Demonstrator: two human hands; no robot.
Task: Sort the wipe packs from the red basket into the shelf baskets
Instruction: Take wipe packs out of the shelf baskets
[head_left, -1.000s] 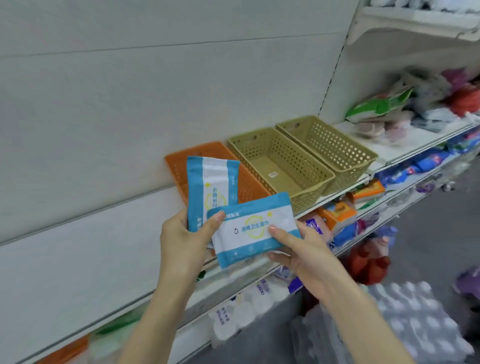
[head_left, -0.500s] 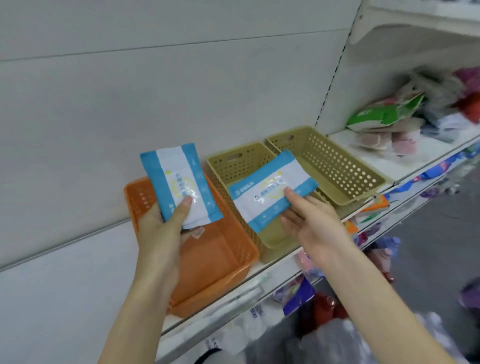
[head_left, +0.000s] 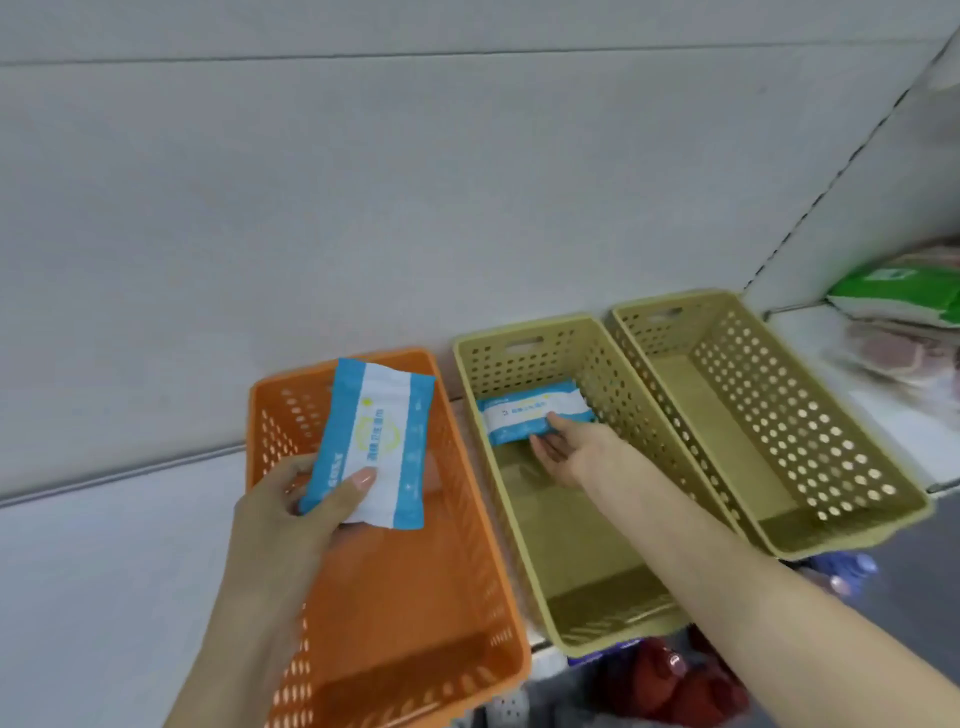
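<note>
Closest to me, below the shelf edge, some red items (head_left: 680, 680) show blurred between the two forearms. Up from there, the left hand (head_left: 291, 514) grips a blue-and-white wipe pack (head_left: 371, 441) by its lower end, thumb across the front and fingers curled behind. The pack stands tilted over the orange basket (head_left: 467, 597), clear of the basket's floor.

The hands are well apart. The right hand (head_left: 571, 452) reaches deep into the middle tan basket (head_left: 587, 597), just beside the orange one. Its thumb lies on top of a second wipe pack (head_left: 530, 413) and its fingers sit under the near edge, pinching it. That pack lies flat at the basket's far end, close to the back wall.

The right tan basket (head_left: 810, 415) touches the middle one. Beyond it, a green pack (head_left: 898, 291) rests on the neighbouring shelf (head_left: 800, 332), against the pale back panel (head_left: 415, 208).
</note>
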